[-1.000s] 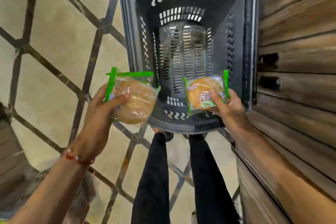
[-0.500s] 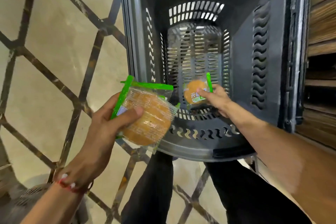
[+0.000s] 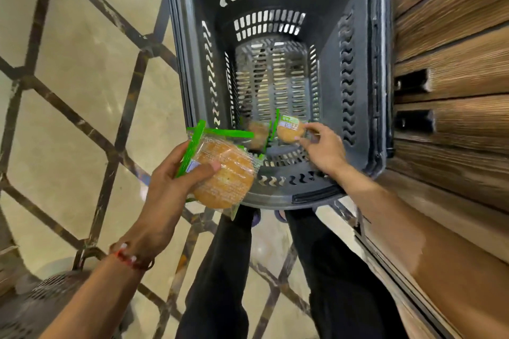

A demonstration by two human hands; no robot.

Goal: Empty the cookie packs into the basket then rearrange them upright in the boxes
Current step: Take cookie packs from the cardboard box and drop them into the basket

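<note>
The left hand grips a large cookie pack, thumb across its front, fingers curled behind; it hangs over the near left corner of the dark basket and hides part of the rim. The right hand reaches inside the basket, pinching a smaller pack by its right edge between thumb and forefinger; a blurred pack lies just left of it, low in the basket. A wooden wall stands close on the right; black trouser legs stand below; a red bracelet circles the left wrist.
</note>
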